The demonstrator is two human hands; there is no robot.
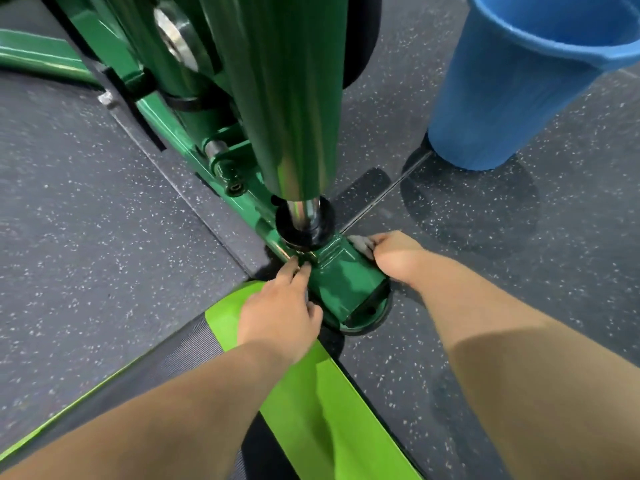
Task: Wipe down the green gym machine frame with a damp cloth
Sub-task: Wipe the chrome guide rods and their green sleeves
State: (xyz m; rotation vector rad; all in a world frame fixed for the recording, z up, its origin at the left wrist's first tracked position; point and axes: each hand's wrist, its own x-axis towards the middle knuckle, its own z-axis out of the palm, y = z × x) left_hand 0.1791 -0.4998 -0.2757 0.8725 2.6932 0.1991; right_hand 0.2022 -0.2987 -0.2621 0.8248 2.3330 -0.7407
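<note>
Head view looks steeply down at the low end of the green frame (341, 282), a glossy metal bar with a boxy, angular end that lies on a round foot plate (379, 315) on the floor. Its paint is dark green and shiny, with bright reflections. Above it rises a thick round column (294, 98) in the same green, and from its bottom a chrome rod (306, 211) goes down into a black ring-shaped collar (327, 221) sitting on the bar.

The right hand (398, 256) is at the right side of the boxy end. Its fingers are curled around a pale, crumpled cloth (360, 244) and hold it against the painted metal. Only a small part of the cloth shows past the knuckles, and whether it is wet cannot be told.

The left hand (280, 311) is at the other side of the bar. Its fingers are nearly straight and close together, with the fingertips (302, 268) touching the top edge of the frame just below the collar; it grips nothing.

A blue plastic bucket (512, 81), tapered and smooth, stands on the floor at the upper right, well apart from the hands. The floor (86, 220) is dark grey rubber with small white speckles, laid in tiles with thin seams. Under the left forearm lies a lime-green panel (311, 393), smooth and matte, beside a ribbed dark surface.
</note>
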